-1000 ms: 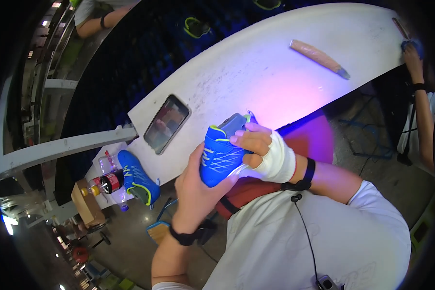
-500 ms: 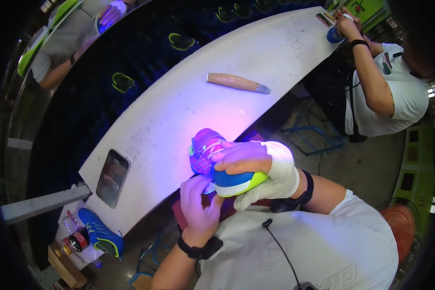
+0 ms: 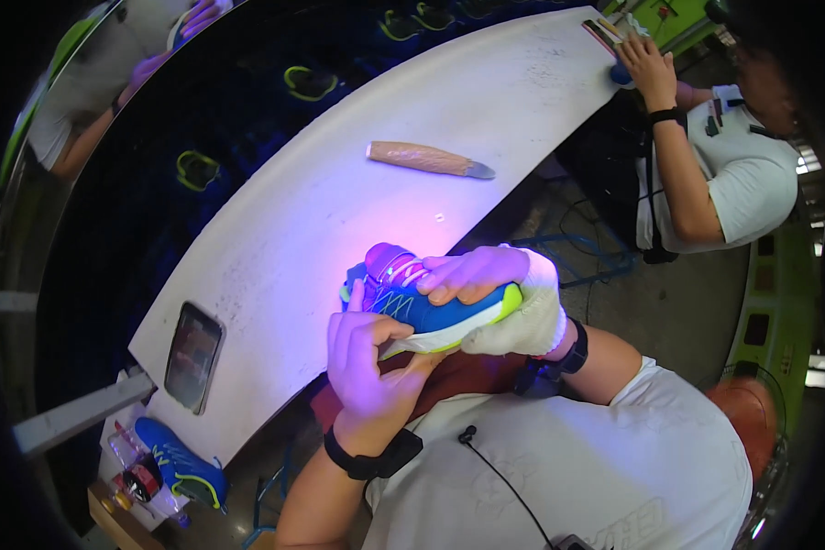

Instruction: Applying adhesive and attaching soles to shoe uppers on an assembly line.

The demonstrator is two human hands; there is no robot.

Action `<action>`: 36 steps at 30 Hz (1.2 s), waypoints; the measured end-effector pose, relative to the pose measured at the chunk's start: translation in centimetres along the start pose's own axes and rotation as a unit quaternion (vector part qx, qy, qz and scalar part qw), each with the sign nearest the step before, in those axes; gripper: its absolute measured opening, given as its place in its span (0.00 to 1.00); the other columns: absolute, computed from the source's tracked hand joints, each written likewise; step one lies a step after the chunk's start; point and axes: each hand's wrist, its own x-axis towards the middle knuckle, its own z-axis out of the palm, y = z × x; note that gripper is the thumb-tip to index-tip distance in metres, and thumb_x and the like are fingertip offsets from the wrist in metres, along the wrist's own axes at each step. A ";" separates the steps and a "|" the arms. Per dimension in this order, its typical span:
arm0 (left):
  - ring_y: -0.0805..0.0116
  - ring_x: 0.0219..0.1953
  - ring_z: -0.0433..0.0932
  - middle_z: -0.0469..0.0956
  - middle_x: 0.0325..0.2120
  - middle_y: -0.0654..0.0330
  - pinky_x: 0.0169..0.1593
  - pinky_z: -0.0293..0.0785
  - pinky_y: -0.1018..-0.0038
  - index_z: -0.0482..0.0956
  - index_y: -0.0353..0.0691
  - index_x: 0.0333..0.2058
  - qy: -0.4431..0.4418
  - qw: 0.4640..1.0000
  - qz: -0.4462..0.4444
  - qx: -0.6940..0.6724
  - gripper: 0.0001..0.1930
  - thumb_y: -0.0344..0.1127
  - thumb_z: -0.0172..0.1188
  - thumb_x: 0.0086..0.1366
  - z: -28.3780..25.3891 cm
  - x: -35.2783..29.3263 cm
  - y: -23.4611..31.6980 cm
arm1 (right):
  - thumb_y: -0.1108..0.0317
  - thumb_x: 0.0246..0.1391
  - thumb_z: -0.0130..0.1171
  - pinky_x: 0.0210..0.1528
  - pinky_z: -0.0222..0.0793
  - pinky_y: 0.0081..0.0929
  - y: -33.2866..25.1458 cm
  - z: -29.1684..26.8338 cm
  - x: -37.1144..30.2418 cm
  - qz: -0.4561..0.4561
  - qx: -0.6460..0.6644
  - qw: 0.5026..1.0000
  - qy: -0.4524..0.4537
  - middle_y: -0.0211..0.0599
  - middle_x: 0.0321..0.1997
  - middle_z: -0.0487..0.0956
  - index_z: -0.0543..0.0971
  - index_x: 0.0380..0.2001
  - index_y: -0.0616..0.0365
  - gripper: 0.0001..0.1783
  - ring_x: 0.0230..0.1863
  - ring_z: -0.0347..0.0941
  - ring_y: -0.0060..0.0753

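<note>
A blue sneaker (image 3: pixel 435 313) with a white sole, yellow-green heel trim and pale laces is held above the near edge of the white table, under purple light. My right hand (image 3: pixel 486 284), in a white glove that leaves the fingers bare, wraps over the shoe at its toe or heel end on the right. Bare, my left hand (image 3: pixel 367 353) grips the sole edge with its thumb low and a finger raised along the shoe's side. The shoe's underside is hidden.
A knife with a wrapped tan handle (image 3: pixel 426 159) lies on the table (image 3: pixel 275 238). A phone (image 3: pixel 194 357) rests at the left end. Another blue sneaker (image 3: pixel 181 461) and a bottle (image 3: pixel 142 477) sit lower left. Shoes (image 3: pixel 310 83) line the dark belt beyond. A co-worker (image 3: pixel 706 174) sits at right.
The sneaker has turned so more of its blue side and white sole shows. My left hand has shifted up along it, with a finger now raised. The view has moved slightly.
</note>
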 end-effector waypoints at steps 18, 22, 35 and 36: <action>0.49 0.69 0.71 0.71 0.68 0.42 0.72 0.67 0.53 0.68 0.31 0.71 -0.189 0.964 -0.128 0.137 0.45 0.26 0.80 0.55 -14.8 5.0 2.0 | 0.42 0.67 0.63 0.50 0.79 0.43 5.1 6.4 4.8 -0.031 -0.208 0.976 0.056 0.49 0.40 0.83 0.82 0.46 0.65 0.30 0.46 0.82 0.50; 0.56 0.56 0.84 0.83 0.55 0.49 0.57 0.80 0.63 0.80 0.33 0.59 -0.128 0.983 -0.085 0.097 0.44 0.45 0.89 0.44 -12.0 6.2 0.6 | 0.42 0.56 0.69 0.49 0.78 0.45 -1.9 7.2 9.4 -0.051 -0.350 0.916 -0.190 0.53 0.42 0.82 0.83 0.44 0.61 0.29 0.45 0.81 0.53; 0.54 0.38 0.91 0.90 0.35 0.49 0.45 0.85 0.65 0.84 0.31 0.47 -0.047 0.952 -0.289 0.087 0.36 0.51 0.88 0.47 -15.0 2.4 0.7 | 0.61 0.70 0.57 0.47 0.68 0.27 4.2 13.6 13.2 0.174 0.268 0.938 -0.134 0.30 0.40 0.73 0.78 0.42 0.59 0.11 0.41 0.69 0.23; 0.62 0.37 0.90 0.90 0.37 0.53 0.44 0.86 0.68 0.83 0.32 0.49 -0.057 0.948 -0.286 0.126 0.33 0.46 0.87 0.51 -15.1 2.7 1.1 | 0.61 0.70 0.59 0.47 0.67 0.25 3.9 13.9 13.5 0.175 0.192 0.951 -0.169 0.28 0.41 0.73 0.78 0.43 0.58 0.11 0.42 0.68 0.21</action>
